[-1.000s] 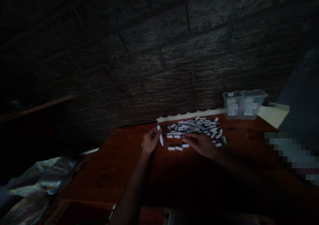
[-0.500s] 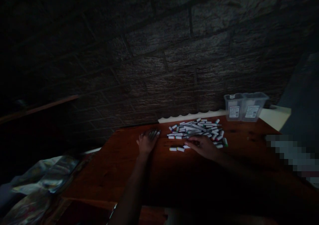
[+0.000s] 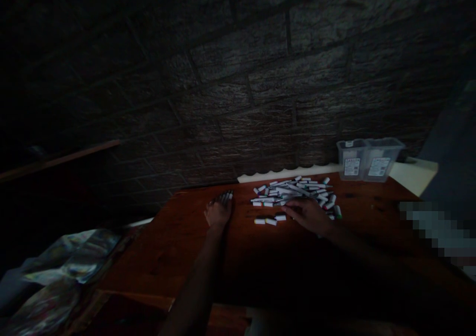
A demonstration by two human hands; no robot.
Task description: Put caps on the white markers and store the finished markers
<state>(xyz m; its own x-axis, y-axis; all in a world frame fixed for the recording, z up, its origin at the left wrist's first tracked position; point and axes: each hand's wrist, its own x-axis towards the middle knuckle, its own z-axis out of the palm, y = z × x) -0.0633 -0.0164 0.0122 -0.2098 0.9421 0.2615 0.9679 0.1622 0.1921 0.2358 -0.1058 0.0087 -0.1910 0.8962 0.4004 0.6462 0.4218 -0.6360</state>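
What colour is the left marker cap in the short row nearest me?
The left marker cap is white with a yellow end; the head view shows it best.

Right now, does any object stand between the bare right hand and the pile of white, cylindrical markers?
Nothing visible does: the right hand is at the near edge of the pile, over or touching it, too dark to tell which. The short white cylinders lie left of the hand, outside that path.
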